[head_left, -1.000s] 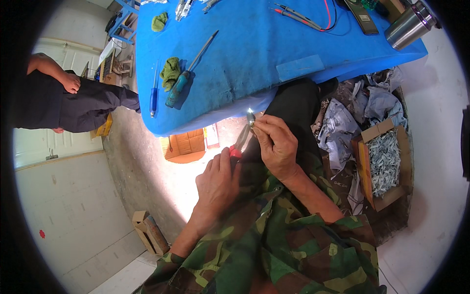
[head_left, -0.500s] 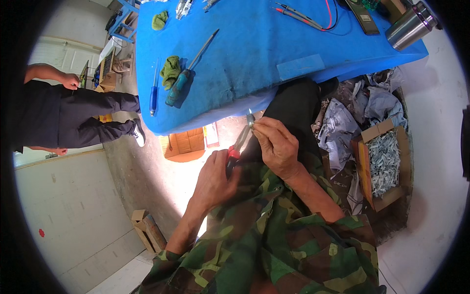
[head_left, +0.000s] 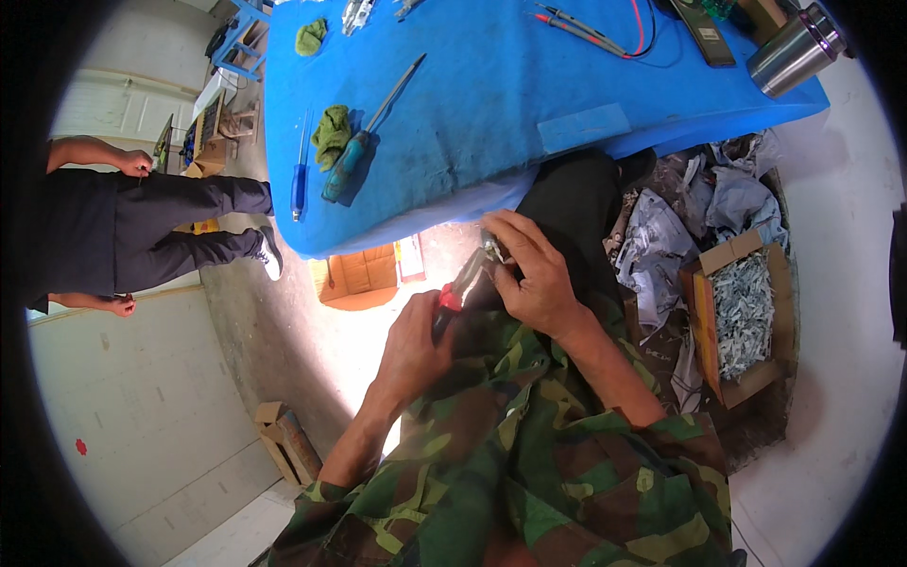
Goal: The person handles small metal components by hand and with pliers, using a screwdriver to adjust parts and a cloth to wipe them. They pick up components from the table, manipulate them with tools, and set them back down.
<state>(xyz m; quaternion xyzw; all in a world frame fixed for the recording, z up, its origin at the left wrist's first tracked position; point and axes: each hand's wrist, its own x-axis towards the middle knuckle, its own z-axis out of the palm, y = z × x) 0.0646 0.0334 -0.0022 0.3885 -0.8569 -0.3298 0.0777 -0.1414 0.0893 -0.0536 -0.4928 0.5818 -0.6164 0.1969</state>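
Observation:
My left hand (head_left: 410, 342) is closed around a tool with a red and black handle (head_left: 449, 300). Its long metal end (head_left: 467, 274) points up toward my right hand, and I cannot make out whether it is a blade or a pair of jaws. Between the fingers of my right hand (head_left: 537, 274) is a small grey metallic part (head_left: 488, 240), partly hidden. The tool's tip meets this part or lies right beside it. Both hands are over my lap, just short of the blue-covered table (head_left: 472, 104).
On the table lie a teal-handled screwdriver (head_left: 351, 156), a blue screwdriver (head_left: 299, 180), green cloths (head_left: 331, 137), test probes (head_left: 586, 36) and a steel flask (head_left: 795, 52). A box of shreds (head_left: 742, 317) stands at right, an open carton (head_left: 364, 274) below the table. Another person (head_left: 161, 217) stands left.
My right hand's fingers have shifted and now curl over the small part, covering more of it. The tool in my left hand has barely moved.

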